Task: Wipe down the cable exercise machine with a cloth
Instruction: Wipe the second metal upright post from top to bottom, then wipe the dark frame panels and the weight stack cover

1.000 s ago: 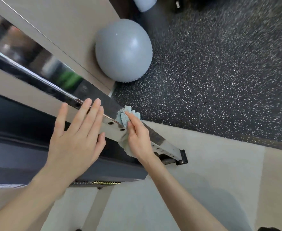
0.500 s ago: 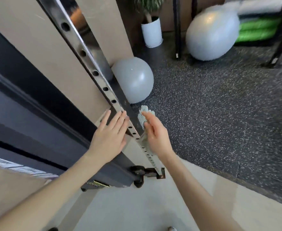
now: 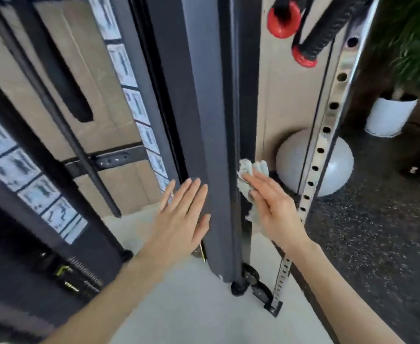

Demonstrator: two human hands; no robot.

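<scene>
Head camera looks down along a dark upright post [image 3: 213, 145] of the cable machine, and both hands are on it. The right hand [image 3: 276, 214] presses a pale blue-grey cloth [image 3: 252, 170] against the right side of this post, low down, with its fingers [image 3: 258, 187] stretched flat over the cloth and not curled around it. The left hand [image 3: 181, 219] lies flat on the left face of the post, fingers open and holding nothing; I think it only steadies the body. No wet trace or dirt shows on the metal, so I cannot tell which parts are already clean. By my judgement the work is somewhere in the middle: the upper post, the shiny rail with holes [image 3: 328, 125] just right of the cloth, and the rope handles with red ends [image 3: 303, 38] near the top edge all remain possible places to wipe. The floor [image 3: 199, 306] under the machine is light and smooth; to the right it becomes dark speckled rubber [image 3: 377, 244]. A grey ball [image 3: 338, 167] sits behind the rail, and a white plant pot [image 3: 387, 115] stands at the right edge.
</scene>
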